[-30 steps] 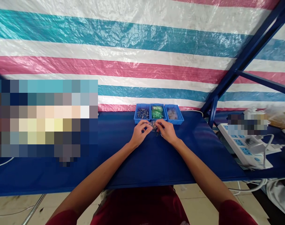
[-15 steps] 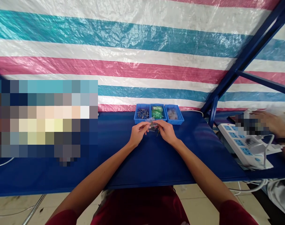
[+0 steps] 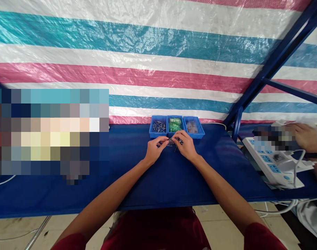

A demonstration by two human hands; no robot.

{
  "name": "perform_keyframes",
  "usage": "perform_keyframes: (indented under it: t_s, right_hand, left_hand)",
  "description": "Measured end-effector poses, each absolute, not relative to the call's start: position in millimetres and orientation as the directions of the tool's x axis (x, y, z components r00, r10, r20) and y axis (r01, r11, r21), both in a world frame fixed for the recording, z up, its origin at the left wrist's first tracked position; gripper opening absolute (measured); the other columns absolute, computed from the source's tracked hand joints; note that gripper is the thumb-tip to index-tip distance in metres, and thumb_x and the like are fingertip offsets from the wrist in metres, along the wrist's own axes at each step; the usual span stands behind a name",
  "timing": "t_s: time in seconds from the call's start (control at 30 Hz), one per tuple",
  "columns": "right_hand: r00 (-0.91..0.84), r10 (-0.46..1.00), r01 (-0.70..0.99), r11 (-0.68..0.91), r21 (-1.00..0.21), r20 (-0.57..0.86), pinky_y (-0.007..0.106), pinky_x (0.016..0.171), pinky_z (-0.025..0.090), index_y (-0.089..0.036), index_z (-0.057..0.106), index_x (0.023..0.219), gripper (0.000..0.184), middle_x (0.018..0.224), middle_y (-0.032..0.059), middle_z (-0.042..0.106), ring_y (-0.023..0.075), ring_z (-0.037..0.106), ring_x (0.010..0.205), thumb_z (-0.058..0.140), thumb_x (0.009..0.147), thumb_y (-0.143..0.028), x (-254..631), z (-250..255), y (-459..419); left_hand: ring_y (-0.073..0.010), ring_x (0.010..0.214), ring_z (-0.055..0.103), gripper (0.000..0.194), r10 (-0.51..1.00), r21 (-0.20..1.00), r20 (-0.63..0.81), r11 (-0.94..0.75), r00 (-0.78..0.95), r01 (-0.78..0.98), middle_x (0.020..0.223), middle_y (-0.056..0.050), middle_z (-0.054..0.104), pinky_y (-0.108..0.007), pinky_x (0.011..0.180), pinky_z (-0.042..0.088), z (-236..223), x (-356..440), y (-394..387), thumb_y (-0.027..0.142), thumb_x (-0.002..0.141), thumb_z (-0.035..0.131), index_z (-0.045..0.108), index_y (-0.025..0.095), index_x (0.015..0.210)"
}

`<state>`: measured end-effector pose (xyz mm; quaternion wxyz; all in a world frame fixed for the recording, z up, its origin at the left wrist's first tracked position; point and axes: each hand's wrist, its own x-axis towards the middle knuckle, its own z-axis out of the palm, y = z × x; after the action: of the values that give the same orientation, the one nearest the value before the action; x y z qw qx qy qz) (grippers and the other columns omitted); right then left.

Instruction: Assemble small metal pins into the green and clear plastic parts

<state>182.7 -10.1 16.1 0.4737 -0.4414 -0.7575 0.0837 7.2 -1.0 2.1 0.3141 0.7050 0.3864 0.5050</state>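
A small, crumpled clear plastic bag [image 3: 170, 142] with dark metal pins [image 3: 178, 141] inside it.

My left hand [image 3: 155, 150] and right hand [image 3: 186, 146] pinch a small plastic bag [image 3: 173, 141] together on the table [image 3: 174, 180], just below three blue bins [image 3: 175, 125], with a power strip [image 3: 268, 161] off to the right.

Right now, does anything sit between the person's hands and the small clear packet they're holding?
Nothing visible does: the left hand and right hand are both pinching the clear plastic packet.
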Motion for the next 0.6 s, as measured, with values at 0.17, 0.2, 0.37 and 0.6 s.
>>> perform_keyframes:
  t_s: [0.17, 0.2, 0.37, 0.6]
  right_hand:
    - [-0.153, 0.787, 0.547, 0.571, -0.612, 0.598, 0.027, 0.072, 0.05, -0.019, 0.063, 0.096, 0.017, 0.081, 0.0044, 0.066, 0.0159, 0.062, 0.072, 0.05, 0.091, -0.029, 183, 13, -10]
    - [-0.143, 0.795, 0.543, 0.561, -0.624, 0.59, 0.027, 0.071, 0.051, -0.019, 0.062, 0.1, 0.018, 0.081, 0.0041, 0.066, 0.0154, 0.062, 0.071, 0.048, 0.092, -0.027, 183, 12, -11]
    - [-0.227, 0.734, 0.523, 0.646, -0.556, 0.64, 0.031, 0.084, 0.05, -0.021, 0.063, 0.102, 0.03, 0.103, 0.0076, 0.065, 0.0175, 0.062, 0.094, 0.037, 0.09, -0.014, 185, 11, -10]
    - [-0.272, 0.736, 0.549, 0.648, -0.529, 0.62, 0.032, 0.081, 0.052, -0.022, 0.065, 0.103, 0.023, 0.111, 0.0091, 0.06, 0.0189, 0.06, 0.098, 0.047, 0.089, -0.019, 184, 7, -7]
  left_hand:
    - [-0.0097, 0.055, 0.06, 0.026, 0.9, 0.902, 0.393, -0.417, 0.191, 0.111, 0.075, 0.0, 0.068, -0.02, 0.054, 0.049, 0, 8, -2, 0.03, 0.082, 0.063, 0.062, 0.017, 0.105]
    - [-0.0095, 0.054, 0.06, 0.026, 0.907, 0.912, 0.385, -0.402, 0.173, 0.079, 0.074, 0.0, 0.067, -0.02, 0.052, 0.048, 1, 8, -2, 0.031, 0.081, 0.064, 0.061, 0.017, 0.104]
    - [-0.009, 0.049, 0.056, 0.024, 0.932, 0.933, 0.351, -0.34, 0.092, -0.115, 0.067, 0.0, 0.063, -0.02, 0.046, 0.047, 3, 7, 5, 0.034, 0.078, 0.067, 0.062, 0.015, 0.091]
    - [-0.0094, 0.05, 0.055, 0.021, 0.935, 0.93, 0.335, -0.307, 0.118, -0.203, 0.067, -0.002, 0.064, -0.022, 0.048, 0.049, 4, 5, 10, 0.032, 0.077, 0.068, 0.067, 0.013, 0.085]
